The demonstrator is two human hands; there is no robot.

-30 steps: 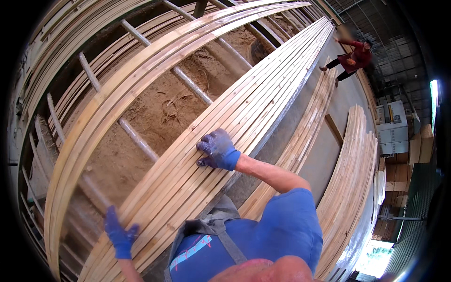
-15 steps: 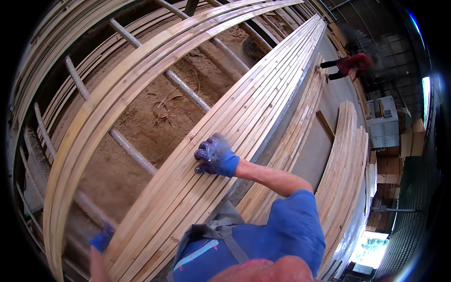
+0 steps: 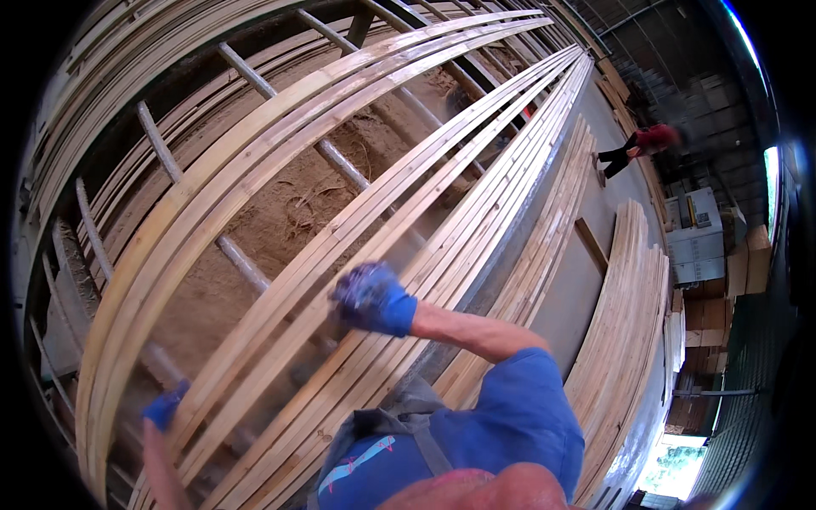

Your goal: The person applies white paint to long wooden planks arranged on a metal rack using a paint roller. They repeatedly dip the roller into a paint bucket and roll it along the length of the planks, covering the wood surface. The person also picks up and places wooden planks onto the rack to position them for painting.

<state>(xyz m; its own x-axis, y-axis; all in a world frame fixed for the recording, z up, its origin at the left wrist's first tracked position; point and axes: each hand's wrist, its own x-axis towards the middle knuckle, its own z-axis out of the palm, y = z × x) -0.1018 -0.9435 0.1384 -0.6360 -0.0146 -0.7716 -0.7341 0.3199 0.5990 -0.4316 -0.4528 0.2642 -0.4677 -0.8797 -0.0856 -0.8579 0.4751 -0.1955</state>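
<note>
My right hand [image 3: 374, 299], in a blue glove with a darker palm and fingers, is closed with its fingers curled over a long pale wooden board [image 3: 293, 348]. Left of that board, a narrow bundle of wooden boards [image 3: 255, 327] lies along the bars. My left hand [image 3: 166, 406], also gloved in blue, is at the near left edge of this bundle; its fingers are blurred and partly hidden. To the right, a flush group of wooden boards [image 3: 463, 242] lies apart from the others, across an open gap.
Several curved-looking boards [image 3: 212, 178] cross metal bars [image 3: 340, 161] on the left, above sawdust-covered ground [image 3: 297, 200]. Stacks of boards [image 3: 625, 314] lie to the right. A person in red [image 3: 654, 138] stands farther off, near a pale cabinet [image 3: 697, 234].
Several boards have slid left, away from the group on the right, leaving gaps between them. Both my hands have moved left with them. The person in the distance has shifted.
</note>
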